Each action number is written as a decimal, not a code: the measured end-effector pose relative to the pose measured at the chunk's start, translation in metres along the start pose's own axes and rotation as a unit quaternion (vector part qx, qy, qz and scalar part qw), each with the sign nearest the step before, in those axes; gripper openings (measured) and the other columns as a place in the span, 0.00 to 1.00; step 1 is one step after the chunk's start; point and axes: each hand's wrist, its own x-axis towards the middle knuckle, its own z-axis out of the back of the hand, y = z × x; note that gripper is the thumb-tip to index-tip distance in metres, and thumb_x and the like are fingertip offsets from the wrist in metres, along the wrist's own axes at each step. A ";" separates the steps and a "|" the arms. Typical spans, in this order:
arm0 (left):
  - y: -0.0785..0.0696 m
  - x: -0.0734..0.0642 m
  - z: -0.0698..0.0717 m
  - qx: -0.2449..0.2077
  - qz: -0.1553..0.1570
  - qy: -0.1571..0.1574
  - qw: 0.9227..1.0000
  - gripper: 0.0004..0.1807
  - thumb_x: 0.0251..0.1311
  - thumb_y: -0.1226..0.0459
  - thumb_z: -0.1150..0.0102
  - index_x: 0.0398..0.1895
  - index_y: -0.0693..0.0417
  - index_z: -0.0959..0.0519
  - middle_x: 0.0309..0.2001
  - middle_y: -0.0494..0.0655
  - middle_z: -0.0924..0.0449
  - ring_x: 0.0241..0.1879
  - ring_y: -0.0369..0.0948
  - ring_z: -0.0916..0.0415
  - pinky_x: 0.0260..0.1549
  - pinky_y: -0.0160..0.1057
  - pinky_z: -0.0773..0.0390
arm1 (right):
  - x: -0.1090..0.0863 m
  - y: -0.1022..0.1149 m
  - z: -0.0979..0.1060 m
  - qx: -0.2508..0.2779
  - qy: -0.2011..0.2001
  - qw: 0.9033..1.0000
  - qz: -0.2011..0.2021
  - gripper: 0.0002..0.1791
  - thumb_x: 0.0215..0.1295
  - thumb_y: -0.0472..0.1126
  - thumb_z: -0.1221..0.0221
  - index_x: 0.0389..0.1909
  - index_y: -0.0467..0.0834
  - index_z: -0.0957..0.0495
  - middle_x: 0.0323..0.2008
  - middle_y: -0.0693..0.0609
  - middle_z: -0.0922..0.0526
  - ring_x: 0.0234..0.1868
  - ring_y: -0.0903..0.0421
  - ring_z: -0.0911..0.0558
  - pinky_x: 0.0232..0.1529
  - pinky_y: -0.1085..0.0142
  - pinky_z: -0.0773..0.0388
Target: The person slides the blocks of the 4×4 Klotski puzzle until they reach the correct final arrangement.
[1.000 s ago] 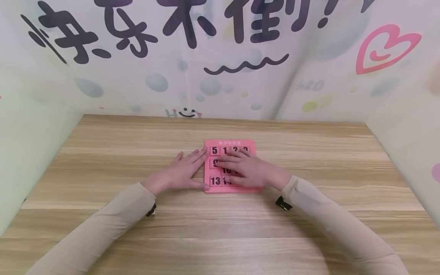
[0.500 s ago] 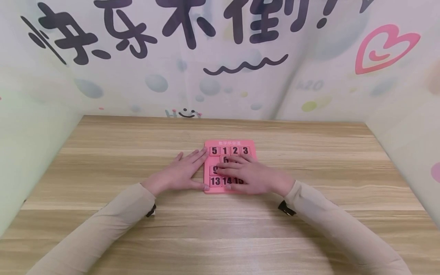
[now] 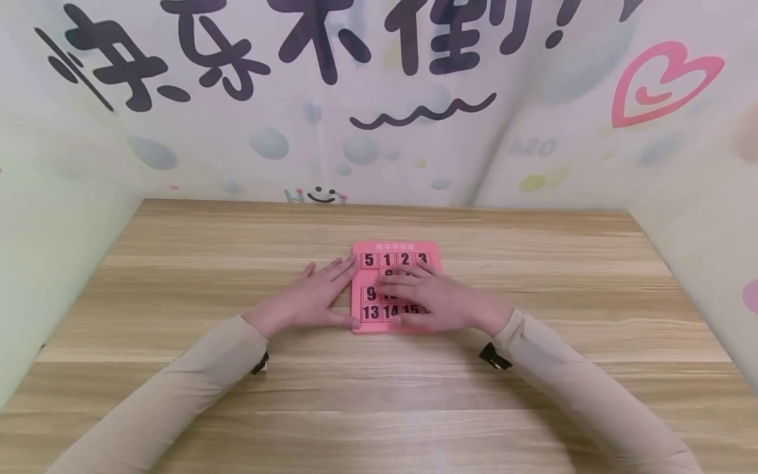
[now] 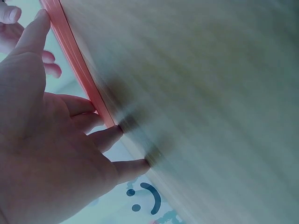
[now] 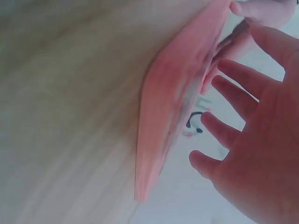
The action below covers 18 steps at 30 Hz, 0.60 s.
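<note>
While the left grip [image 3: 314, 296] lies released, straight fingers and thumb touching the left edge of a pink number board [image 3: 379, 328] on the table [image 3: 379, 408], the right grip [image 3: 444, 301], also unclenched, spreads its fingers over the tiles [image 3: 371, 313]; whether the fingertips press any, I cannot tell. The step in hand looks like shifting tiles, with a bare slot [image 3: 367, 276] just left of the right grip's fingertips; the next move probably calls for one fingertip to slide a neighbouring tile into it. Around the right grip read 13, 14, 15 nearer, 9 leftward, 5, 1, 2, 3 beyond. Past both grips, the board's title [image 3: 395, 247] reads 数字华容道; the wall lettering [image 3: 137, 69] reads 快乐不倒
</note>
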 end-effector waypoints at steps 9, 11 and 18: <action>0.000 0.000 0.000 0.001 -0.001 -0.001 1.000 0.57 0.57 0.37 0.44 0.77 0.59 0.59 0.76 0.51 0.66 0.74 0.53 0.64 0.67 0.62 0.66 | 0.006 -0.008 0.008 0.021 -0.012 1.000 -0.012 0.30 0.71 0.52 0.49 0.70 0.45 0.35 0.70 0.48 0.36 0.72 0.42 0.46 0.70 0.41 0.57; 0.000 0.000 0.000 0.002 -0.001 -0.001 1.000 0.57 0.57 0.37 0.44 0.77 0.59 0.59 0.76 0.51 0.66 0.74 0.53 0.64 0.67 0.62 0.66 | 0.007 -0.010 0.010 0.021 -0.018 1.000 -0.006 0.30 0.71 0.52 0.48 0.70 0.44 0.35 0.69 0.47 0.35 0.72 0.41 0.44 0.70 0.41 0.56; 0.000 0.000 -0.001 0.002 -0.002 -0.004 1.000 0.57 0.57 0.37 0.44 0.77 0.59 0.59 0.76 0.50 0.66 0.74 0.52 0.64 0.67 0.61 0.66 | 0.013 -0.017 0.011 0.024 -0.028 0.999 -0.013 0.30 0.72 0.52 0.49 0.70 0.42 0.35 0.69 0.47 0.35 0.72 0.41 0.45 0.70 0.41 0.58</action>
